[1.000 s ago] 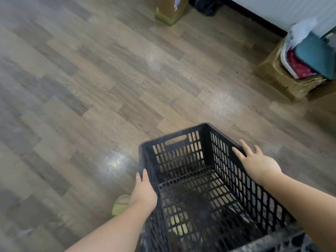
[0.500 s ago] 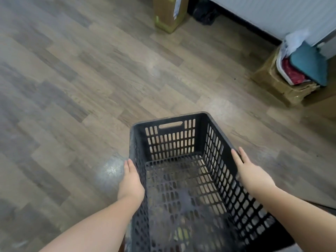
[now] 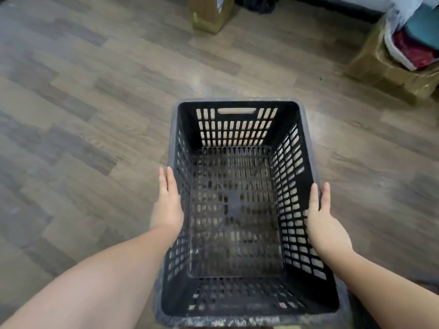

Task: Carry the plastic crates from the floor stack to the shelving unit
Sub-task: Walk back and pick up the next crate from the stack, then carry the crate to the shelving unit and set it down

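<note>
Straight fingers (image 3: 170, 179) of the left hand (image 3: 167, 205) press flat on the black crate (image 3: 234, 200)'s left wall; the right hand (image 3: 323, 219) presses the right wall likewise, fingers together. The crate sits upright between them above the wood-plank floor (image 3: 83, 115). Beyond its far wall stands a cardboard box (image 3: 209, 13), cut off at the frame's top. Far right of the crate, another box (image 3: 389, 65) holds blurred cloth.

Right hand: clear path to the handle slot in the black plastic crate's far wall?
Probably not yet. The right hand presses the black slatted plastic crate's right wall; the handle slot lies unobstructed, farther forward.
</note>
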